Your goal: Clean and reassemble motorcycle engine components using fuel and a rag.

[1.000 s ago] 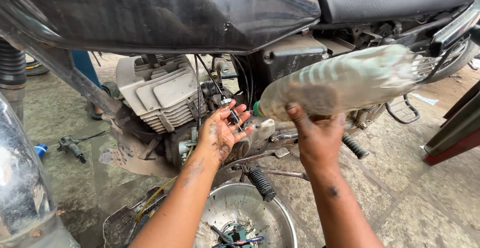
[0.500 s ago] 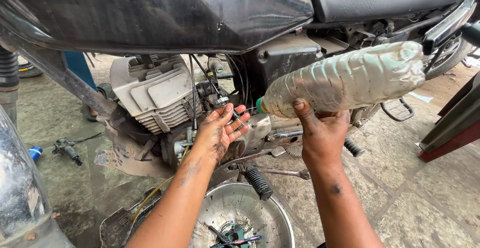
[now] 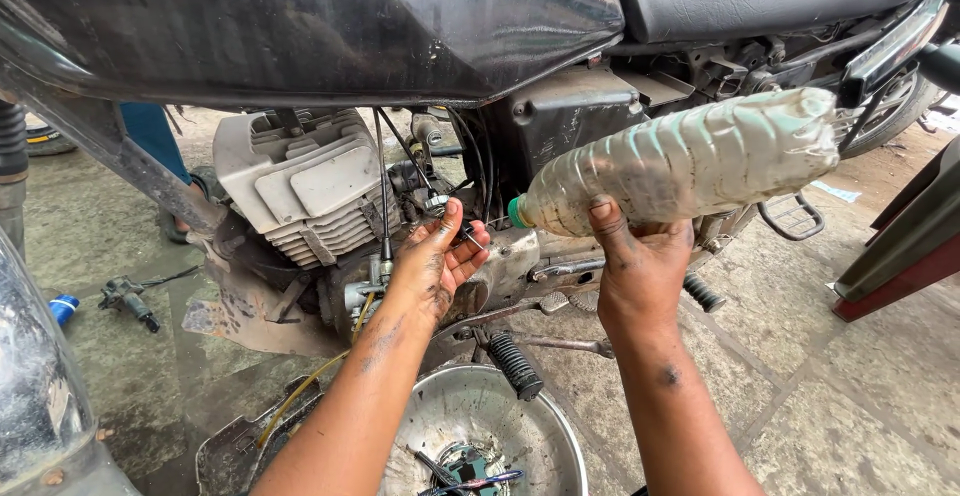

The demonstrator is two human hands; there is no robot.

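The plastic bottle is cloudy and clear, ribbed, with a green neck ring, and the fuel tank above is glossy black. The engine fins are pale grey, the bowl is dull silver, and a yellow hose runs beside it. The floor is grey concrete.

Both forearms reach up and forward, smudged dark with grime, the left hand turned palm-up with fingers loosely curled and thumb raised, the right hand set higher and well apart from it, fingers wrapped in a firm grip, thumb pressed upward
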